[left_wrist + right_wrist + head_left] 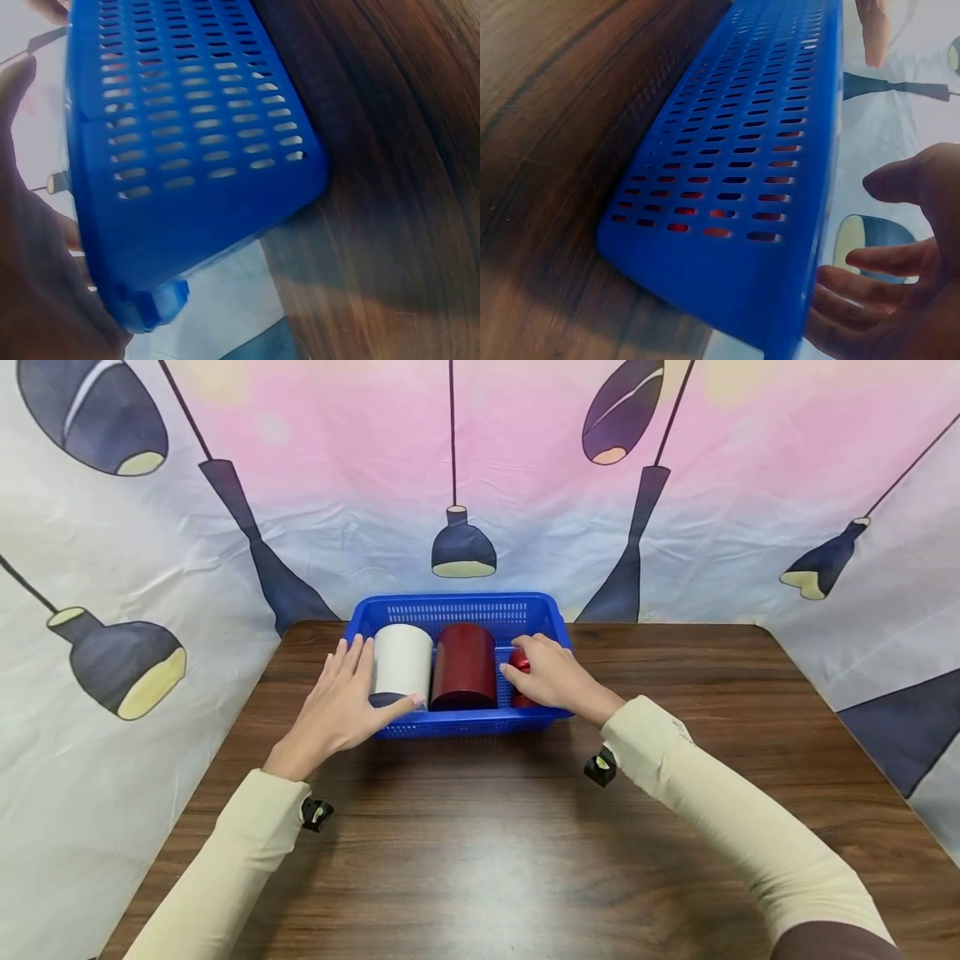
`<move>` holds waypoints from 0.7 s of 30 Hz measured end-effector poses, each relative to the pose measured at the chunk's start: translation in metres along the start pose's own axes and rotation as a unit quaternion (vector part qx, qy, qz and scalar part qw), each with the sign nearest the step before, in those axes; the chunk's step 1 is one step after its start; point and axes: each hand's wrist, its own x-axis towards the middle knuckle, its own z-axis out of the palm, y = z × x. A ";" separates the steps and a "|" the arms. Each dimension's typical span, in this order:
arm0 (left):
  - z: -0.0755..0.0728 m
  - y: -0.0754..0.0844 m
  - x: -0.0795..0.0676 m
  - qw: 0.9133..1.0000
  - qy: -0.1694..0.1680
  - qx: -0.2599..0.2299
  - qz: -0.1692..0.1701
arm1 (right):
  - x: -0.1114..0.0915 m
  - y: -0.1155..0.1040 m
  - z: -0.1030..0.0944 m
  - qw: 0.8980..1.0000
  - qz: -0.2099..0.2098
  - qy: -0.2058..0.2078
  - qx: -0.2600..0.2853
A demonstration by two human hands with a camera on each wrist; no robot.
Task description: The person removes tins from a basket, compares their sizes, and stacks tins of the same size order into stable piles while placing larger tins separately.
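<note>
A blue plastic basket holds a white cylinder at its left and a dark red cylinder in the middle. At the right end lies a shiny red object, mostly hidden by my right hand, so its kind is unclear. That hand hovers over it with thumb and fingers apart. My left hand is spread at the basket's left end, its fingers beside the white cylinder and its thumb near the front rim. In both wrist views the basket's slotted wall fills the middle.
Everything stands on a brown wood-grain table, with the basket near its back edge. A cloth backdrop printed with lamps hangs right behind it and along both sides.
</note>
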 end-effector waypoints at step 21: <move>0.007 -0.015 0.002 0.999 -0.034 0.016 -0.024 | 0.053 0.006 0.026 0.989 0.138 -0.037 -0.038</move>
